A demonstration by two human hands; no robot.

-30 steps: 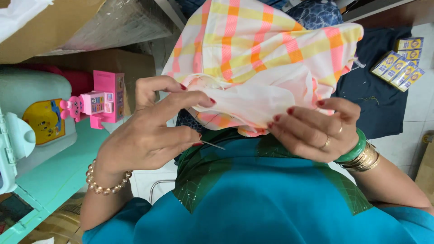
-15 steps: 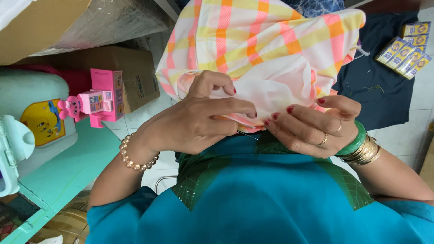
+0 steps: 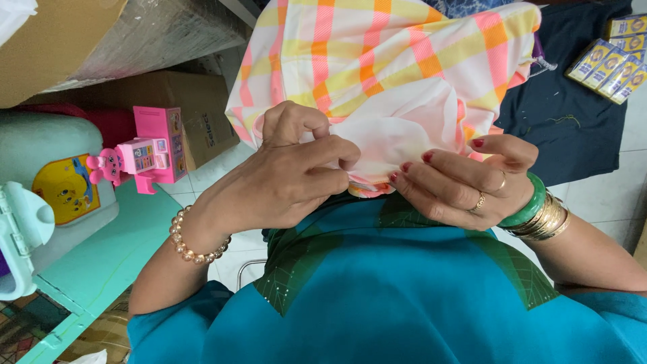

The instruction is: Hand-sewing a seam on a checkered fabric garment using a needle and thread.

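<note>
Pinching checked cloth (image 3: 404, 74) at centre frame: left hand (image 3: 283, 182) curled tight on its pale folded edge, right hand (image 3: 465, 185) gripping same edge from 3 o'clock, fingers narrow.

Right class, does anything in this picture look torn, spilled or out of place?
Nothing stands out. Both the left hand and right hand pinch the bunched edge of the pink, yellow and orange checked cloth, which looks whole; loose thread bits lie on the dark navy fabric.

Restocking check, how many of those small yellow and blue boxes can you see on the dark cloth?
4 small yellow and blue boxes side by side at the top right, on the dark cloth; more may lie beyond the frame edge.
</note>
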